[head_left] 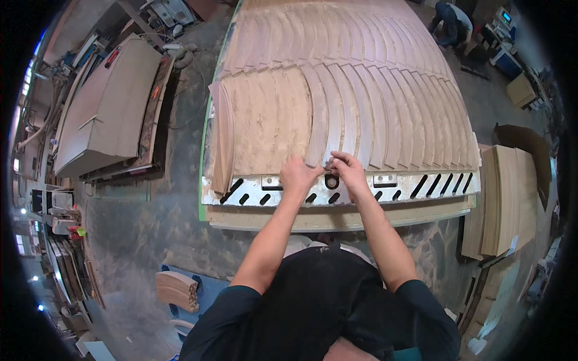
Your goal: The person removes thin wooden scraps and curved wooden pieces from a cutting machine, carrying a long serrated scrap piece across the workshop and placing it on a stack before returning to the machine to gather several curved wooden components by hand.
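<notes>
My left hand point(299, 175) is at the near edge of a wide sawdust-covered wooden panel point(271, 114), its fingers bent and pressed together. Right beside it, my right hand point(350, 171) has its thumb and fingers pinched. Both sets of fingertips meet at the near end of a curved wooden strip point(333, 133), one of several cut in rows in the panel. What they pinch, if anything, is too small to make out. Under my hands runs a pale slotted metal beam point(355, 197) with a dark round hole. A pile of loose curved strips point(224, 138) lies on the panel's left side.
Stacked large boards point(111, 102) stand at the left. More stacked panels point(509, 198) are close on the right. Curved wooden pieces point(177, 289) rest on a blue support point(211, 290) at the lower left. A co-worker point(453, 24) bends down at the far right.
</notes>
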